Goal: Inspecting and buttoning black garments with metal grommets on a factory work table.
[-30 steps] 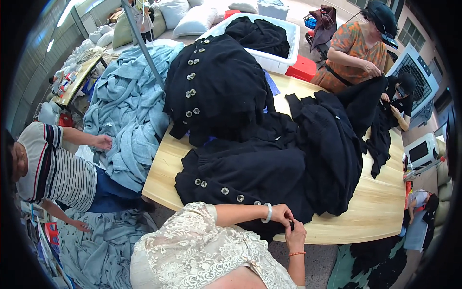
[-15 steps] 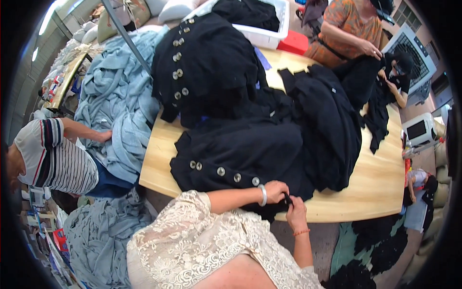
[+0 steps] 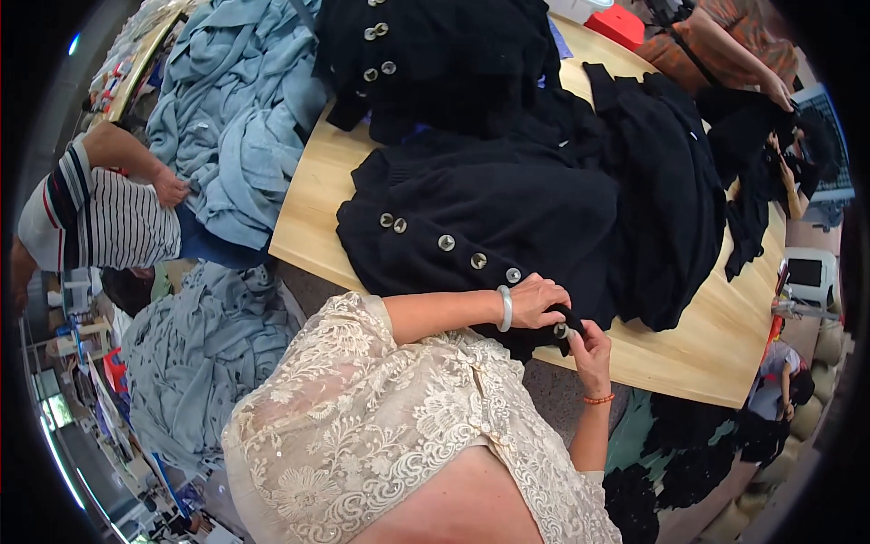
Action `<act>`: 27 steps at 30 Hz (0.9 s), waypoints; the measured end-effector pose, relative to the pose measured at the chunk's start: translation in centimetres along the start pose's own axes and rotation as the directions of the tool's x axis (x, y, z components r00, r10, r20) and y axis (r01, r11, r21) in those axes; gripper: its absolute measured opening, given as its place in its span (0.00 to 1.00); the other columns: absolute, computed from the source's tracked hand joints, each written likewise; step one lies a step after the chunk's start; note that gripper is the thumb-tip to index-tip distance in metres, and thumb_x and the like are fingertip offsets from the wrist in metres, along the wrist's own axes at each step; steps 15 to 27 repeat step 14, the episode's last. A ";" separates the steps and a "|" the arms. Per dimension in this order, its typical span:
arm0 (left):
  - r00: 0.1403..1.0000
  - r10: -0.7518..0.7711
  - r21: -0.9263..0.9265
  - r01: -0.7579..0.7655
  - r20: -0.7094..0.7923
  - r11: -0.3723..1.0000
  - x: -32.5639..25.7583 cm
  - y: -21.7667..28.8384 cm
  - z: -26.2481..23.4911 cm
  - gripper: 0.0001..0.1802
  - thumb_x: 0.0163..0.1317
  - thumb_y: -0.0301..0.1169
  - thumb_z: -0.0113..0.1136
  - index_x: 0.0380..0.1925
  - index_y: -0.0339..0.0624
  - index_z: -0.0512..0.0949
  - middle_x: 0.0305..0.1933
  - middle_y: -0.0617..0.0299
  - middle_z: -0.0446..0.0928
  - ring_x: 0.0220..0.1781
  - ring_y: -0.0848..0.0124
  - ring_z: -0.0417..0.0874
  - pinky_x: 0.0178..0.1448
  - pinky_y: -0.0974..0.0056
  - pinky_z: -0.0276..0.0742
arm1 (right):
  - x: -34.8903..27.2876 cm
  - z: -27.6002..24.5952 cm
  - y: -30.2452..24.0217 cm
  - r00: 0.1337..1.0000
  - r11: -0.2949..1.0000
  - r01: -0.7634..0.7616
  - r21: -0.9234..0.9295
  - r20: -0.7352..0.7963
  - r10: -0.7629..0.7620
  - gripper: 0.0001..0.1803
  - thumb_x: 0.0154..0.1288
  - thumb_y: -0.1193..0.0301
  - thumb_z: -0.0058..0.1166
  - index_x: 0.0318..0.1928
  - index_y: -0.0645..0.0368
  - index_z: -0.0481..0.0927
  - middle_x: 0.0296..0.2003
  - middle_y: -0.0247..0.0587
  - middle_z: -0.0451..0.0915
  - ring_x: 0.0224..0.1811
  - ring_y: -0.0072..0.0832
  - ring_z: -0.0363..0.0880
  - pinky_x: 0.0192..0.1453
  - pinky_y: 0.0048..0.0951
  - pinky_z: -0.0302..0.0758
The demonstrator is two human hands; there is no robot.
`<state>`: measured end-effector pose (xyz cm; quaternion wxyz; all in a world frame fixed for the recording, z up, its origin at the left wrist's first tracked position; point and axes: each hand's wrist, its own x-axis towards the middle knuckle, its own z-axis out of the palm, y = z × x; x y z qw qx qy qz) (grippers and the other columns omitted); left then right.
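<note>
A black knit cardigan point(image 3: 489, 199) with a row of large shiny buttons point(image 3: 446, 243) lies across the wooden table, its near edge hanging over the front. At that edge my left hand point(image 3: 539, 301), below a pale bangle, pinches the black button band. My right hand point(image 3: 592, 356), with an orange bead bracelet at the wrist, grips the same band just beside it. Between my fingers a single button point(image 3: 561, 330) shows. Further black garments point(image 3: 666, 199) lie heaped to the right, and another buttoned black pile point(image 3: 435, 63) stands behind.
Light blue knitwear point(image 3: 245, 118) is heaped at the left, next to a person in a striped shirt point(image 3: 127, 218). Grey-blue garments point(image 3: 204, 363) lie lower left. Bare wooden table point(image 3: 698, 358) shows at the right. A person in orange point(image 3: 734, 45) handles black cloth at the far right.
The view has tilted down, so the table sits higher in the picture. Both hands still hold the black band, and a button now shows between them. The striped-shirt person's hand has drawn back from the blue heap.
</note>
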<state>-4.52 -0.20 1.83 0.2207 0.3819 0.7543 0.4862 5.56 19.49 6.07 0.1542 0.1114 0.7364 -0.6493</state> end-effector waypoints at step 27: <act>0.868 0.173 -0.242 -0.313 -0.464 0.918 -4.2 7.1 -8.7 0.19 0.52 0.22 0.64 0.47 0.38 0.78 0.41 0.56 0.77 0.46 0.62 0.80 0.55 0.63 0.74 | 4.3 -1.6 -9.3 0.844 0.467 0.297 -0.833 0.000 -0.537 0.54 0.46 0.80 0.68 0.74 0.52 0.54 0.73 0.44 0.57 0.76 0.37 0.56 0.75 0.32 0.57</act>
